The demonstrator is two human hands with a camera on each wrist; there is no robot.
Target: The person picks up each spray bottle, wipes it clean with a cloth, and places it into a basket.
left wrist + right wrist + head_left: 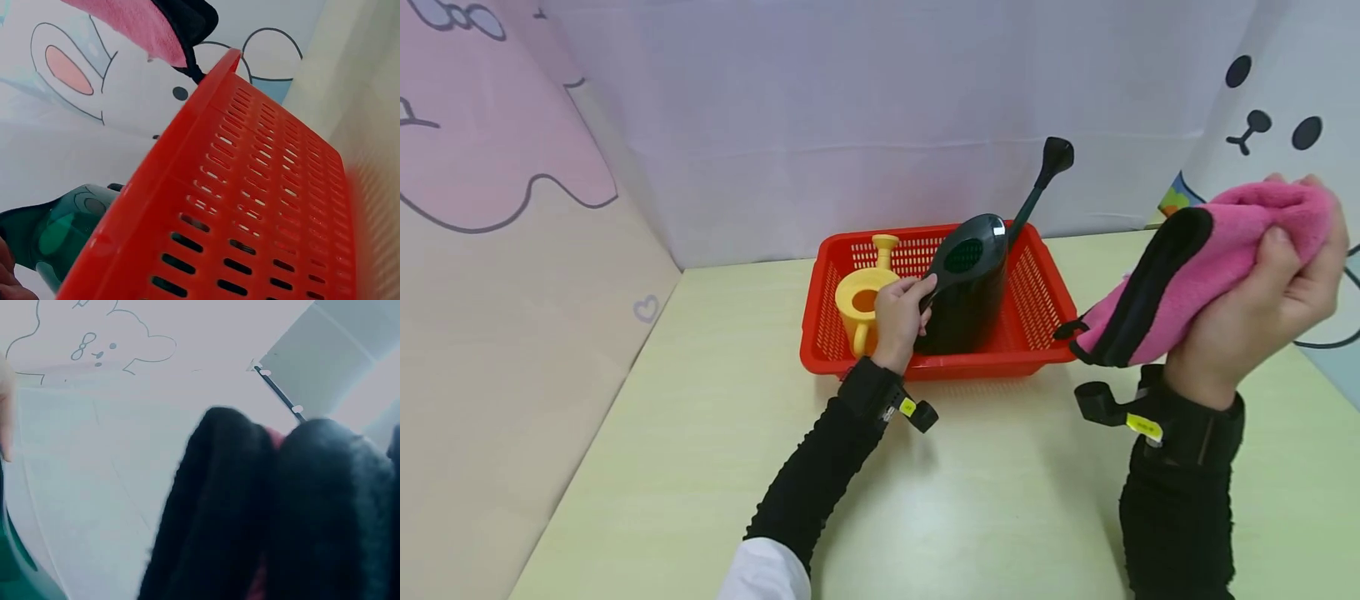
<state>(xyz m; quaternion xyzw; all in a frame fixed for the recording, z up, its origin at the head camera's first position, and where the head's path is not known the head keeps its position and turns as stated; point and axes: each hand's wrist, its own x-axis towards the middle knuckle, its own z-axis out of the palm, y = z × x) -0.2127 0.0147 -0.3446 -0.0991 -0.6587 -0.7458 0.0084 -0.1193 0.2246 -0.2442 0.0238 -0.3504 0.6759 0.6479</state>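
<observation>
A dark green watering can [962,308] with a long spout stands in a red plastic basket [985,365]. My left hand [898,321] grips its looped handle on the left; in the left wrist view the translucent green can [69,228] shows past the basket's slotted wall [250,181]. A small yellow watering can [855,310] sits in the basket, partly behind that hand. Raised to the right of the basket, my right hand [1251,325] holds a folded pink cloth [1225,258] with black edging. Dark blurred folds of the cloth [212,512] fill much of the right wrist view.
The basket rests on a pale yellow table [700,433], near its back edge. White printed curtain [775,125] hangs behind and at both sides. A black cable [1333,343] runs at the far right. Both wrists wear black camera bands.
</observation>
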